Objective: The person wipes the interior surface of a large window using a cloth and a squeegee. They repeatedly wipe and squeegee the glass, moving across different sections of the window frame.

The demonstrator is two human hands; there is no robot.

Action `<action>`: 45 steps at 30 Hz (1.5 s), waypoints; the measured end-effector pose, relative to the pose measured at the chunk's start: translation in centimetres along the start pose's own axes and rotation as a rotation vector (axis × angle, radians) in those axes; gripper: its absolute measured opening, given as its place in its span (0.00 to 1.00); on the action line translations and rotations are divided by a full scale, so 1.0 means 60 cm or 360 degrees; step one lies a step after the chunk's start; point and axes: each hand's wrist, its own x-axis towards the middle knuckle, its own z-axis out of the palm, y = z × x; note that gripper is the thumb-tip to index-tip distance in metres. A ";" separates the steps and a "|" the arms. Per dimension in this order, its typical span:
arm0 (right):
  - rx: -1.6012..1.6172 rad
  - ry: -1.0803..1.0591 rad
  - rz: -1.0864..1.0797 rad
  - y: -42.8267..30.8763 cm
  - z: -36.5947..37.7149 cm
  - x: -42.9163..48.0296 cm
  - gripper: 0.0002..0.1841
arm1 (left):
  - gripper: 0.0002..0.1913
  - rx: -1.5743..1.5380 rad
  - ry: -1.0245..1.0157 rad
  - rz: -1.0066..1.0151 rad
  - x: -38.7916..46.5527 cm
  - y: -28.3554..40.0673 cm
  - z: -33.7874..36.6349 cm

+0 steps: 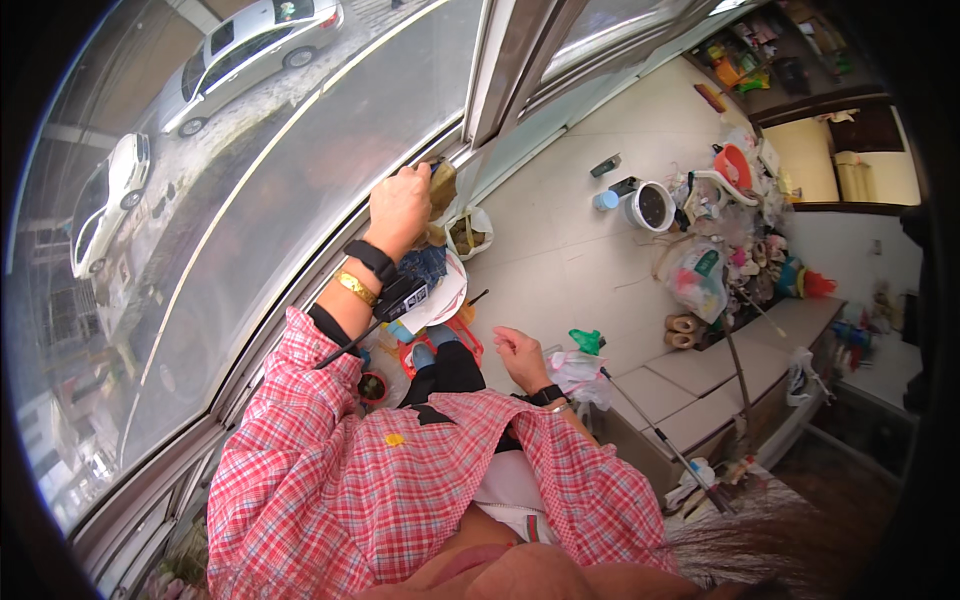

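My left hand [401,206] grips a brownish cloth [443,189] beside the window's metal frame [480,135]. A bit of blue shows by my fingers, and the cloth's lower part is partly hidden behind my hand. My right hand [519,358] hangs out to the side, fingers loosely bent and holding nothing. Below me, my feet in blue footwear [424,355] are on a red plastic stool or frame [471,339]. The large window pane [315,180] runs along my left side.
A white bag [470,232] and a plant pot [371,387] stand on the floor below. Farther right are a white bucket [649,207], a full plastic bag [697,281] and tan shoes [681,331]. A long pole [660,433] leans by a low cabinet [694,367]. Parked cars [247,60] show outside.
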 end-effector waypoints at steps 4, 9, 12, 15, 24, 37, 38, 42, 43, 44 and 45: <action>0.0016 0.0024 -0.0011 0.007 0.002 -0.002 0.13 | 0.04 -0.0042 0.0073 0.0025 0.038 0.022 0.021; 0.0068 0.0031 0.0007 0.005 -0.003 -0.006 0.13 | 0.04 -0.0142 0.0140 -0.0070 0.069 0.052 0.040; 0.0022 0.0021 0.0013 0.004 -0.005 -0.009 0.13 | 0.04 -0.0103 0.0076 0.0028 0.062 0.040 0.034; 0.0013 0.0023 0.0000 0.005 -0.004 -0.009 0.13 | 0.05 -0.0122 0.0025 0.0088 0.043 0.017 0.024; 0.0023 -0.0049 -0.0058 -0.002 0.014 -0.005 0.13 | 0.13 0.0099 -0.0314 0.0164 -0.120 -0.081 -0.070; 0.0035 -0.0148 -0.0020 -0.001 0.018 -0.013 0.15 | 0.11 -0.0006 -0.0070 0.0242 -0.007 -0.025 0.008; 0.0002 -0.0180 0.0024 -0.004 0.017 -0.014 0.16 | 0.11 0.0001 -0.0069 0.0247 -0.011 -0.025 0.006; 0.0078 -0.0111 0.0002 -0.009 0.015 -0.012 0.12 | 0.15 -0.0027 -0.0189 0.0324 -0.065 -0.067 -0.037; 0.0090 -0.0103 -0.0016 -0.008 0.015 -0.011 0.12 | 0.17 -0.0004 -0.0213 0.0377 -0.086 -0.082 -0.052; 0.0113 -0.0093 -0.0015 -0.007 0.014 -0.010 0.12 | 0.18 0.0005 -0.0252 0.0379 -0.102 -0.094 -0.063; 0.0100 -0.0088 -0.0043 -0.004 0.013 -0.011 0.12 | 0.19 0.0050 -0.0314 0.0358 -0.113 -0.103 -0.070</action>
